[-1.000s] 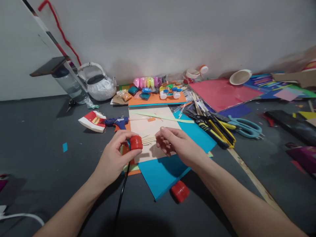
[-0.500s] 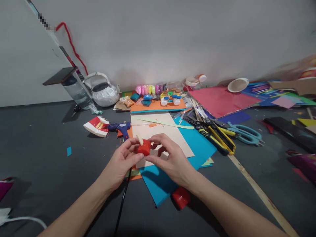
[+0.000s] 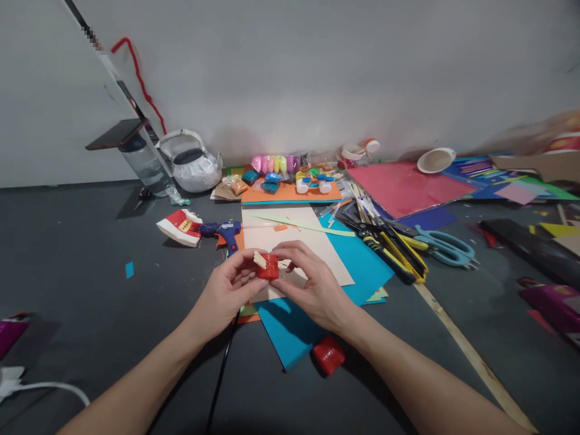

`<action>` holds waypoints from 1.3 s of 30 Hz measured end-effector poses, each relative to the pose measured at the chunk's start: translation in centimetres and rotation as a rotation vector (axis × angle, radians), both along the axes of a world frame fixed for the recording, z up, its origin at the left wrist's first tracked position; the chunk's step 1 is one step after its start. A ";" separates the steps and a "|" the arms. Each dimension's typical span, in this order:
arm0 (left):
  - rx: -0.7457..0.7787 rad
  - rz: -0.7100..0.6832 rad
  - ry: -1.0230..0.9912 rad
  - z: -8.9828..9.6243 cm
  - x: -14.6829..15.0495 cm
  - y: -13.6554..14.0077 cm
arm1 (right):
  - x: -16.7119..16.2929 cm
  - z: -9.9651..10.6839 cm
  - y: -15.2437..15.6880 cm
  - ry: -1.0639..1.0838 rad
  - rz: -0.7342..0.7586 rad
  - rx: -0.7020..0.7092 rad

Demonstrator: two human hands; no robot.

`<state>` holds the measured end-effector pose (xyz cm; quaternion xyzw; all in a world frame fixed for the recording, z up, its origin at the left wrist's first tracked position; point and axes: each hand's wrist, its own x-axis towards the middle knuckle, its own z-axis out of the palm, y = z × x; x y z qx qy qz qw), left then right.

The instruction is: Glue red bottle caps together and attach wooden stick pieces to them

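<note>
Between my two hands is a small glossy red piece (image 3: 268, 267) with pale wooden sticks (image 3: 260, 260) at its upper left side. My left hand (image 3: 229, 284) is closed on its left side, fingertips and thumb pinching it. From the right, my right hand (image 3: 310, 278) grips the same piece with thumb and fingertips; a bit of pale stick shows beside those fingers. A second red piece (image 3: 328, 356) lies on the dark table under my right forearm. Beneath my hands are a cream sheet (image 3: 312, 241) and a blue sheet (image 3: 290, 338).
A blue glue gun (image 3: 224, 231) rests beside a torn red-and-white paper cup piece (image 3: 181, 228). On the right lie a yellow utility knife (image 3: 405, 254), blue-handled scissors (image 3: 446, 246) and a wooden strip (image 3: 471, 350). A white kettle-shaped pot (image 3: 194, 169) stands by the wall.
The red piece has been turned in my hands, so more of the sticks shows at its left. My right fingers have closed in on it. The view has shifted slightly.
</note>
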<state>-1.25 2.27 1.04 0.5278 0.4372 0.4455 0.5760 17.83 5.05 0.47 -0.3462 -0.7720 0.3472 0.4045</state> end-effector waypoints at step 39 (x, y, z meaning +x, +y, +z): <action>-0.355 0.024 -0.446 0.1 0.6 -0.1 | -0.2 1.5 -1.2 -0.001 -0.062 0.123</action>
